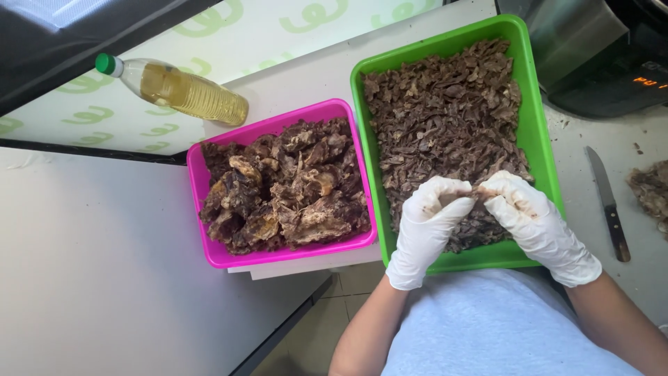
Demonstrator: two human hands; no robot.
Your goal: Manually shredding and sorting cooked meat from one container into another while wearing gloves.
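Strip of meat (479, 189), head view: pinched between the gloved left hand (426, 226) and right hand (532, 223) over the near end of the green tray (539, 132), long axis running left to right. Judged well along: the green tray is full of shreds; the pink tray (202, 237), at the counter's near edge, holds large chunks.

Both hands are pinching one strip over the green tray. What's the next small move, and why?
Probably pull the hands apart to tear the strip and let the shreds drop. The left hand and right hand grip it between them right above the green tray, which already holds finely shredded meat, while the pink tray holds only big chunks.
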